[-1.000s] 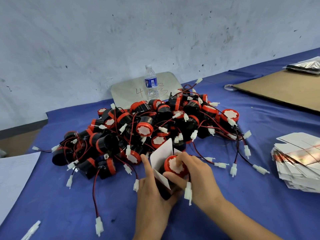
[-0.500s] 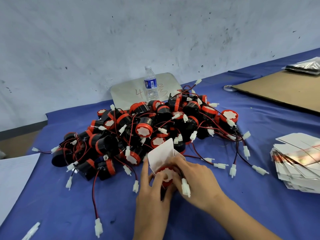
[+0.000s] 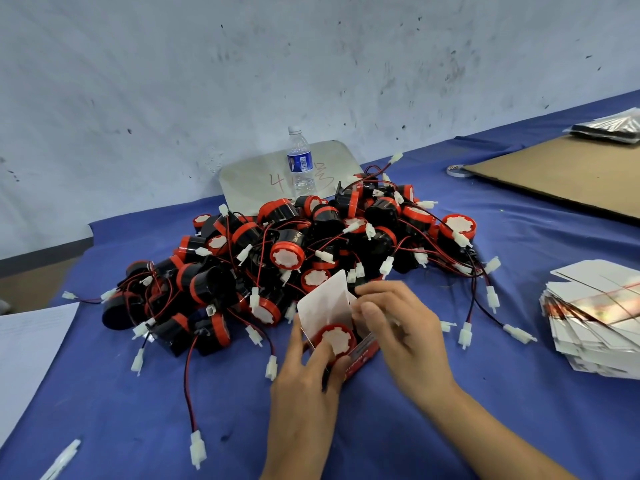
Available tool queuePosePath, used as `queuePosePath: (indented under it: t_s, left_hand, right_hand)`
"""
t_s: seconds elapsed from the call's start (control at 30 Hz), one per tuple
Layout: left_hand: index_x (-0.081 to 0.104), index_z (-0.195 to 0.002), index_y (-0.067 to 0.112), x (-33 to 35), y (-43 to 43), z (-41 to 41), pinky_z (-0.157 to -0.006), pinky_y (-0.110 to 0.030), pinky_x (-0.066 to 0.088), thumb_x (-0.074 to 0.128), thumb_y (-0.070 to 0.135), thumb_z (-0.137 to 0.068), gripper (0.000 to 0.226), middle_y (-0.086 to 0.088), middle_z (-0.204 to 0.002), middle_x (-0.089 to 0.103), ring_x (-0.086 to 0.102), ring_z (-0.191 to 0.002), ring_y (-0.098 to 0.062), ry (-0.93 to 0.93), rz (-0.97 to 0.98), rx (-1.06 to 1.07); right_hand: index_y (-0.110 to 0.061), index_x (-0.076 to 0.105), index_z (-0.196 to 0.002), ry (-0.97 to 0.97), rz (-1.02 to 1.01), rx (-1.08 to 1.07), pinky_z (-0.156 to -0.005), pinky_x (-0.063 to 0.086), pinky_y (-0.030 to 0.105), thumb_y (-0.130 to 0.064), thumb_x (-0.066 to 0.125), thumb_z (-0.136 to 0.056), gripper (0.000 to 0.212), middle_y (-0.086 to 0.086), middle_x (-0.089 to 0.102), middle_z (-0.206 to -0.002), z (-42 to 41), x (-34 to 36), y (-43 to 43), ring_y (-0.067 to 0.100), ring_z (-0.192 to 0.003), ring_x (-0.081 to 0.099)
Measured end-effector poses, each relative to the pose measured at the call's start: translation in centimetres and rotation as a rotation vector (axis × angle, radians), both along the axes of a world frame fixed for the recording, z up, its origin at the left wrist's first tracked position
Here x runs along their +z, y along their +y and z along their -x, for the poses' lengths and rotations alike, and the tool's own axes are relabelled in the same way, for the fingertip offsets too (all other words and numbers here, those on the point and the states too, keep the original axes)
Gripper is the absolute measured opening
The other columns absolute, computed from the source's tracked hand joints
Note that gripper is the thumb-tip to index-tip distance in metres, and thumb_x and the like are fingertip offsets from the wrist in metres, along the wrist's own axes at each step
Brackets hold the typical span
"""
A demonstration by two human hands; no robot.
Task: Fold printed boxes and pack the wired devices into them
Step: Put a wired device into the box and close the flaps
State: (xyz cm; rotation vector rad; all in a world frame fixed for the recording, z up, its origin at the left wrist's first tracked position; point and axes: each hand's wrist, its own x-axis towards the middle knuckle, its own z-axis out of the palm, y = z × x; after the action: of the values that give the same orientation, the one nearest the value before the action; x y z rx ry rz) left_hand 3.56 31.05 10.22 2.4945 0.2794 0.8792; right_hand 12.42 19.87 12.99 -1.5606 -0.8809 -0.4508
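**Seat the device, tuck the lead, shut the box**

Far L on the worktop (image 3: 114,403) lies a sheet (image 3: 31,341) of paper. Next is the pile (image 3: 277,244) of black-and-red devices w/ tangled wires, and a bottle (image 3: 299,164) stands behind it.

Just in front of the pile, our left hand (image 3: 304,393) grips the box (image 3: 362,351). Its index finger runs up the L wall and its thumb presses on the device (image 3: 336,339). The device sits face-up in the box mouth, red rim and white face showing. The white flap (image 3: 325,303) stands open behind it.

Our right hand (image 3: 405,334) is at the box's R rim, fingers (image 3: 377,291) curled close by a small side flap. The hand is blurred, so we can't tell whether it pinches that flap, a wire or nothing. Far R, a stack (image 3: 595,327) of flat boxes waits.

We judge the step in hand to be seating the device & stowing its lead before closing. To do it well:
- Keep the L grip firm so the box walls stay square.
- Press w/ the thumb flat on the white face, not the rim, so the device goes down level.
- Feed the wire & plug down beside the body, not over the top, or the flap will bulge.
- Fold the side flaps in first, then bring the big flap over and tuck it.
- Watch for pile wires snagging the box.
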Motion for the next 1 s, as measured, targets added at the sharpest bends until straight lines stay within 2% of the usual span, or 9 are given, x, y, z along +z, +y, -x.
queuePosePath:
  t_s: [0.1,0.3,0.4,0.5,0.57,0.6,0.73,0.9,1.0]
  left_hand:
    - [0.065,-0.074,0.02,0.19,-0.29,0.01,-0.054,-0.02,0.04,0.087,0.01,-0.067,0.025,-0.021,-0.139,0.052,0.064,-0.063,-0.017,-0.012,-0.005,-0.005]
    - [0.068,-0.076,0.023,0.25,-0.7,0.03,-0.054,-0.014,0.037,0.089,0.011,-0.064,0.027,-0.023,-0.141,0.048,0.066,-0.062,-0.011,-0.002,-0.035,-0.039]
    - [0.07,-0.077,0.023,0.17,-0.85,-0.02,-0.052,-0.011,0.037,0.089,0.009,-0.062,0.028,-0.023,-0.14,0.049,0.067,-0.062,-0.01,0.008,-0.05,-0.06]
    - [0.07,-0.077,0.023,0.1,-0.87,-0.1,-0.052,-0.003,0.03,0.089,0.01,-0.063,0.027,-0.022,-0.141,0.048,0.066,-0.059,-0.009,0.016,-0.057,-0.056]
    - [0.07,-0.079,0.023,-0.01,-0.8,-0.15,-0.054,0.003,0.022,0.088,0.011,-0.065,0.026,-0.021,-0.143,0.047,0.065,-0.059,-0.009,0.03,-0.057,-0.047]
    - [0.07,-0.08,0.023,-0.06,-0.78,-0.16,-0.055,0.003,0.022,0.088,0.011,-0.066,0.025,-0.021,-0.143,0.046,0.066,-0.061,-0.01,0.037,-0.053,-0.046]
    - [0.073,-0.085,0.021,0.08,-0.81,-0.09,-0.05,-0.012,0.041,0.088,0.01,-0.064,0.028,-0.021,-0.143,0.047,0.07,-0.068,-0.014,0.04,-0.001,-0.057]
    - [0.073,-0.086,0.019,0.08,-0.85,-0.11,-0.051,-0.009,0.041,0.089,0.009,-0.062,0.03,-0.021,-0.141,0.049,0.07,-0.067,-0.017,0.031,0.004,-0.057]
    - [0.073,-0.087,0.019,0.11,-0.92,-0.04,-0.054,-0.001,0.034,0.089,0.01,-0.063,0.029,-0.02,-0.141,0.049,0.069,-0.065,-0.017,0.039,0.021,-0.056]
  right_hand:
    - [-0.023,0.066,-0.095,0.09,-0.051,-0.043,-0.068,0.051,0.024,-0.019,0.061,-0.088,0.009,-0.012,0.066,-0.092,-0.23,0.03,-0.24,0.012,-0.086,0.066]
    - [-0.055,0.043,-0.096,0.287,-0.228,0.077,-0.065,0.054,0.029,-0.03,0.064,-0.086,0.035,-0.002,0.073,-0.085,0.22,0.43,-0.2,0.017,-0.071,0.068]
    - [-0.05,0.042,-0.09,0.319,-0.228,0.027,-0.052,0.044,0.028,-0.022,0.067,-0.089,0.037,0.009,0.069,-0.073,-0.04,0.11,-0.31,0.024,-0.057,0.055]
    - [-0.05,0.052,-0.094,0.236,-0.119,-0.031,-0.052,0.041,0.019,-0.013,0.063,-0.091,0.039,0.003,0.066,-0.068,-0.53,-0.1,-0.32,0.014,-0.057,0.056]
    - [-0.052,0.055,-0.111,0.086,0.001,-0.081,-0.055,0.037,0.007,-0.01,0.06,-0.093,0.046,-0.008,0.059,-0.062,-0.73,-0.07,-0.23,0.001,-0.056,0.052]
    - [-0.041,0.055,-0.123,-0.008,0.076,-0.11,-0.057,0.038,0.006,-0.009,0.058,-0.094,0.043,-0.015,0.053,-0.064,-0.75,-0.13,-0.23,-0.003,-0.058,0.051]
    - [-0.017,0.043,-0.141,-0.199,0.369,-0.205,-0.044,0.049,0.04,0.002,0.063,-0.089,0.059,-0.001,0.049,-0.07,-0.66,0.01,-0.54,0.018,-0.055,0.049]
    - [-0.018,0.051,-0.136,-0.115,0.567,-0.205,-0.05,0.049,0.041,-0.023,0.054,-0.098,0.038,0.0,0.063,-0.074,-0.27,0.34,0.1,0.021,-0.058,0.059]
    - [-0.01,0.067,-0.105,-0.154,0.519,-0.248,-0.039,0.048,0.039,-0.02,0.06,-0.09,0.019,0.001,0.063,-0.062,0.07,0.23,0.24,0.023,-0.049,0.058]
